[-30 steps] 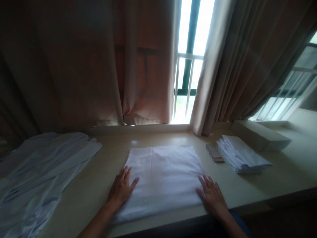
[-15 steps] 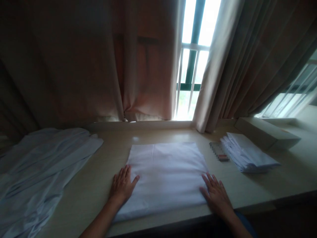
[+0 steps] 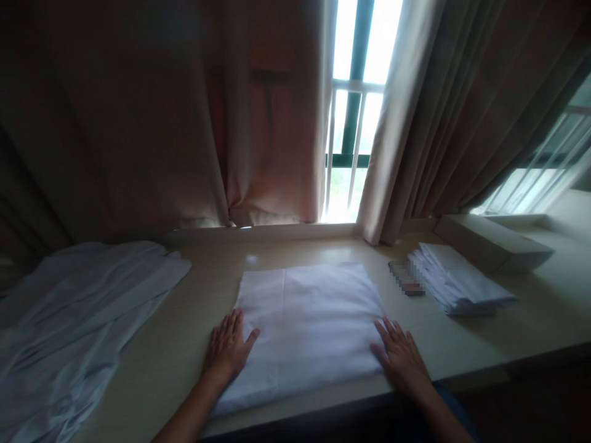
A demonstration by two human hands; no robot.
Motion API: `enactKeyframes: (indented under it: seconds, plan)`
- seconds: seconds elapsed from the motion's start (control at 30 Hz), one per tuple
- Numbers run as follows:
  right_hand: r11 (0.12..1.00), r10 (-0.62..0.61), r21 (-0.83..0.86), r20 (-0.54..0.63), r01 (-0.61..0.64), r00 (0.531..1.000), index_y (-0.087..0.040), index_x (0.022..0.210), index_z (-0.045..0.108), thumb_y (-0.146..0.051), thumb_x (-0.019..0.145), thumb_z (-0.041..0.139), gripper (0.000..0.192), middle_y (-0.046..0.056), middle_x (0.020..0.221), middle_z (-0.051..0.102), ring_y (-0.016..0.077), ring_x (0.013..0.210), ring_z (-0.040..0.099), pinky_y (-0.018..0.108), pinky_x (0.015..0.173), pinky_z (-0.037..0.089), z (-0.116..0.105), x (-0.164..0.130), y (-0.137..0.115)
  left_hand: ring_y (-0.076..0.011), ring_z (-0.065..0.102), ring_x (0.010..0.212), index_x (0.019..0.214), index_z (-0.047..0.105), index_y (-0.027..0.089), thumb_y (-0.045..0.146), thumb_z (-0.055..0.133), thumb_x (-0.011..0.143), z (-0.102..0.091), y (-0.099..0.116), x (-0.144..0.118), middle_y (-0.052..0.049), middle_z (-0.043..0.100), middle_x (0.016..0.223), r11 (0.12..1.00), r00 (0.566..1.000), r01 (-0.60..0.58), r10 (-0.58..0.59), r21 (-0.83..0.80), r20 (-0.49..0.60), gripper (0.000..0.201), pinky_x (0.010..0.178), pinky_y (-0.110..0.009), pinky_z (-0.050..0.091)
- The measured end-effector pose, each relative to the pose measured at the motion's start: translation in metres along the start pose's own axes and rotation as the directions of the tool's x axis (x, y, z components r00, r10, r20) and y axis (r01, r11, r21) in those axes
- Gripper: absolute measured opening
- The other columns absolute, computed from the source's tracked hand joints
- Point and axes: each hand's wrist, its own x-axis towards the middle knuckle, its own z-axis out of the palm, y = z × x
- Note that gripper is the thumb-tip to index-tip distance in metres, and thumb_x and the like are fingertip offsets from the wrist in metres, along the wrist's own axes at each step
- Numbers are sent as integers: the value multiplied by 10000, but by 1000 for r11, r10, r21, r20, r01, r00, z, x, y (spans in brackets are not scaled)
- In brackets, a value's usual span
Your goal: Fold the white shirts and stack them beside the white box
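A white cloth [image 3: 309, 326], folded into a flat rectangle, lies in front of me on the pale table [image 3: 161, 369]. My left hand [image 3: 229, 344] rests along its left edge, fingers stretched forward and thumb out over the fabric. At the right edge, my right hand [image 3: 399, 351] lies with its fingers spread, the thumb and fingertips on the cloth. Neither hand grips anything. A faint crease runs down the cloth left of its middle, and soft wrinkles show near the right side.
A loose heap of white cloth [image 3: 87, 307] covers the table's left end. To the right are a blurred-out flat object [image 3: 407, 279], a stack of folded white cloths [image 3: 462, 280] and a long pale box [image 3: 494, 240]. Curtains [image 3: 277, 154] hang behind, beside a bright window [image 3: 353, 123].
The view has shifted slightly, so the right-hand things and the window sit a little further left. Both hands stay in place on the cloth, which looks unchanged.
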Motion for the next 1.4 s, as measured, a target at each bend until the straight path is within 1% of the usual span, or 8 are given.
enactKeyframes:
  seconds: [0.17, 0.33, 0.47, 0.6, 0.7, 0.77, 0.9, 1.4]
  plan:
    - [1000, -3, 12, -15, 3, 1000, -310, 1517, 288, -667, 924, 264, 692, 2, 1599, 205, 272, 1478, 127, 528, 1180, 87, 3, 1, 4, -280, 151, 1474, 1516, 249, 94, 634, 221, 898, 0, -1, -2, -112, 187, 1604, 1000, 1000, 5, -5, 3, 3, 821, 1181, -462, 93]
    - [999, 34, 33, -89, -31, 996, -261, 1517, 304, -629, 917, 343, 705, 43, 1607, 181, 288, 1477, 126, 512, 1173, 139, 10, 0, 7, -282, 161, 1471, 1512, 264, 99, 629, 230, 898, 0, -1, -2, -125, 196, 1601, 1000, 1000, 0, 0, -6, 4, 812, 1177, -459, 100]
    - [996, 42, 87, -177, -27, 983, -224, 1487, 372, -519, 953, 318, 613, 64, 1577, 272, 270, 1464, 186, 500, 1169, 167, 17, 2, 12, -286, 164, 1469, 1513, 264, 104, 635, 230, 898, 0, 0, -2, -119, 191, 1603, 1000, 1000, -4, 4, -4, -7, 813, 1175, -465, 105]
    - [982, 111, 180, -335, -52, 935, -94, 1408, 466, -487, 971, 260, 623, 147, 1496, 405, 258, 1420, 295, 447, 1151, 243, 24, 5, 20, -278, 163, 1470, 1510, 273, 106, 634, 240, 897, -1, 1, -2, -107, 194, 1604, 1000, 1000, 9, -9, 25, 4, 810, 1180, -454, 93]
    - [980, 138, 192, -424, -60, 895, -72, 1397, 466, -513, 968, 267, 647, 172, 1481, 419, 271, 1408, 312, 456, 1139, 260, 26, 6, 22, -277, 165, 1471, 1510, 272, 105, 631, 232, 897, -1, 1, -2, -105, 196, 1603, 999, 1000, 9, -9, 36, 8, 808, 1182, -454, 86]
    - [986, 104, 158, -396, -44, 912, -120, 1412, 462, -497, 971, 274, 610, 142, 1492, 415, 276, 1408, 312, 481, 1134, 252, 25, 5, 18, -279, 169, 1470, 1511, 270, 105, 635, 221, 897, -1, 0, -2, -105, 199, 1602, 999, 1000, 2, -2, 32, 0, 813, 1182, -459, 89]
    - [997, 55, 70, -258, -38, 965, -211, 1396, 499, -435, 981, 279, 521, 79, 1471, 460, 273, 1388, 346, 507, 1132, 221, 19, 3, 6, -281, 169, 1469, 1513, 266, 108, 646, 218, 895, 1, -1, -2, -102, 199, 1602, 1000, 1000, -3, 3, 21, -4, 820, 1180, -472, 102]
    - [996, 83, 43, -219, -75, 972, -214, 1403, 496, -424, 983, 292, 512, 72, 1471, 462, 254, 1387, 343, 475, 1136, 214, 10, 1, 1, -280, 190, 1462, 1497, 301, 101, 619, 240, 901, -1, 0, -3, -117, 245, 1589, 1000, 1000, -2, 2, 11, -4, 793, 1172, -467, 134]
